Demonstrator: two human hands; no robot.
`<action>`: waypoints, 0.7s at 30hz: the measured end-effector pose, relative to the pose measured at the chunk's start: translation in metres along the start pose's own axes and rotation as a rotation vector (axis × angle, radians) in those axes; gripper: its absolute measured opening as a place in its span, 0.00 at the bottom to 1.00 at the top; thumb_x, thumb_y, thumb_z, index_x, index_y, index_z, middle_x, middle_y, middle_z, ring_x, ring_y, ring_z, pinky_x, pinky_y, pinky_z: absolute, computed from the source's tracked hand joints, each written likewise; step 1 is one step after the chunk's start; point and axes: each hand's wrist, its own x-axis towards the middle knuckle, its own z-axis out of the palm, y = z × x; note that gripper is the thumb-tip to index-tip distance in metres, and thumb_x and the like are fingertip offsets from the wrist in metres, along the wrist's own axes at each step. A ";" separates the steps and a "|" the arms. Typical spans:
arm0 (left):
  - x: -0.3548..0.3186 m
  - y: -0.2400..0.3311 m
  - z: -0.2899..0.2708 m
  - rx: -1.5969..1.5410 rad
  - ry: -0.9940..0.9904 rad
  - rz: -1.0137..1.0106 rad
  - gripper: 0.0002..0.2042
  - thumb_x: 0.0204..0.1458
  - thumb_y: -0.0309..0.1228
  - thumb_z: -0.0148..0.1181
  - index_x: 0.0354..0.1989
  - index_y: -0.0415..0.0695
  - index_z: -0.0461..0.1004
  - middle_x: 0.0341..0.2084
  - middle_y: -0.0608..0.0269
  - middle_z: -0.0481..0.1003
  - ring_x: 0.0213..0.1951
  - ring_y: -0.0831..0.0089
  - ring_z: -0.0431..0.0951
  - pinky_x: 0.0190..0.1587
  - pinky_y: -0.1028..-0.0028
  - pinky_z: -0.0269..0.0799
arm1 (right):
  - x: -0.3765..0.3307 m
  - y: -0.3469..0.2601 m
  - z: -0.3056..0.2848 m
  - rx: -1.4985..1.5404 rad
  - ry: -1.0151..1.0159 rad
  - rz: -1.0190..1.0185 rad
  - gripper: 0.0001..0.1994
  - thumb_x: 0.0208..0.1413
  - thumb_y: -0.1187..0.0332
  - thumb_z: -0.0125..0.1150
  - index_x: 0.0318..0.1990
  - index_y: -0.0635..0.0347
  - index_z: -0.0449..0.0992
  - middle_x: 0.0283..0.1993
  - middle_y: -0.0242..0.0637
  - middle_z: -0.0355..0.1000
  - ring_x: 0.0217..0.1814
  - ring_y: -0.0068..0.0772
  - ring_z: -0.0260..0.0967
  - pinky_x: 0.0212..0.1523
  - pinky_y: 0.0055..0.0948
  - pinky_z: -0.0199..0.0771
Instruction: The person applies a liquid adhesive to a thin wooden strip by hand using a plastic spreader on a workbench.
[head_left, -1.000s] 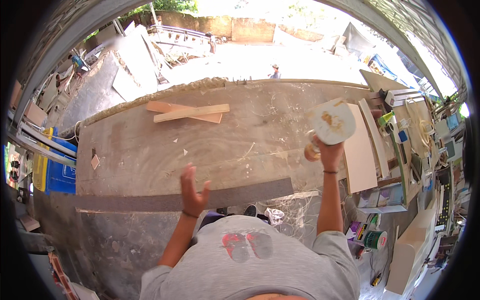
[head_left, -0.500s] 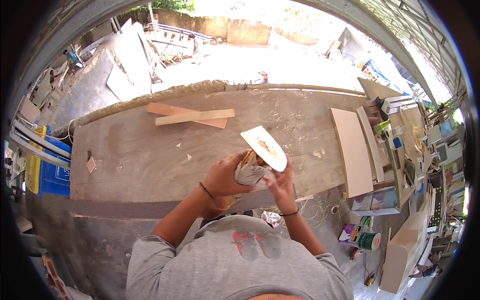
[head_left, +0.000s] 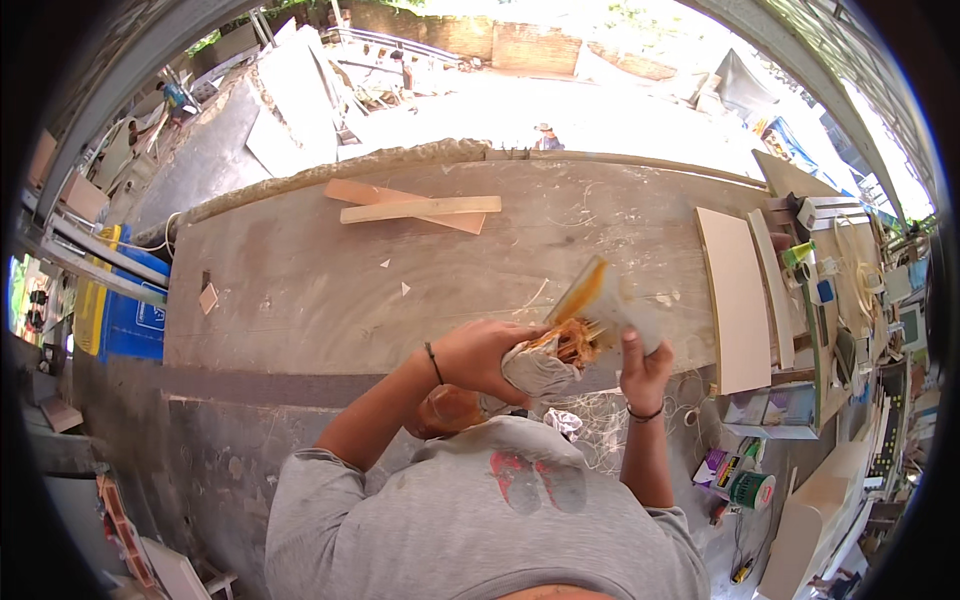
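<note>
My left hand [head_left: 482, 357] is closed around a grey, crumpled wrapped bundle [head_left: 540, 373] in front of my chest, above the near edge of the workbench. From its opened end, facing right, sticks a ragged orange-brown mass [head_left: 577, 343]; I cannot tell its material. My right hand [head_left: 646, 376] grips a thin flat pale piece [head_left: 628, 308] by its lower right part, thumb on the near face. That piece is tilted, somewhat blurred, and has an orange-brown smear along one edge. Its lower left side is against or very near the mass; contact cannot be made out.
Two crossed wooden strips [head_left: 420, 208] and small chips lie on the workbench [head_left: 270, 300]. Boards [head_left: 738, 300] stand at its right end. A green can [head_left: 750, 489] and wires are on the floor to the right, a blue-yellow bin [head_left: 135, 310] to the left. People are in the distance.
My right hand has moved right, away from my left hand. The flat piece has turned from showing its pale broad face to a tilted position, exposing more of the orange-brown mass. The view has shifted.
</note>
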 end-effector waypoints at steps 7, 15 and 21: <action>0.016 0.020 0.001 -0.096 -0.168 -0.069 0.46 0.32 0.47 0.78 0.63 0.41 0.67 0.45 0.50 0.79 0.47 0.58 0.80 0.51 0.66 0.73 | -0.014 0.031 -0.013 0.169 0.377 0.202 0.17 0.66 0.61 0.57 0.49 0.71 0.75 0.42 0.33 0.76 0.41 0.21 0.67 0.40 0.24 0.69; 0.003 0.013 -0.016 -0.291 -0.319 -0.322 0.37 0.34 0.39 0.81 0.56 0.39 0.74 0.43 0.60 0.81 0.44 0.74 0.81 0.50 0.72 0.74 | -0.046 0.103 -0.097 0.255 0.578 0.375 0.19 0.62 0.71 0.57 0.59 0.69 0.70 0.52 0.50 0.74 0.45 0.40 0.73 0.48 0.37 0.73; 0.038 0.041 -0.052 0.028 -0.524 -0.468 0.40 0.32 0.42 0.81 0.57 0.40 0.73 0.42 0.57 0.82 0.43 0.71 0.82 0.49 0.72 0.75 | -0.098 0.131 -0.040 0.556 -0.004 0.413 0.20 0.64 0.71 0.55 0.61 0.67 0.65 0.56 0.44 0.72 0.58 0.36 0.71 0.58 0.36 0.72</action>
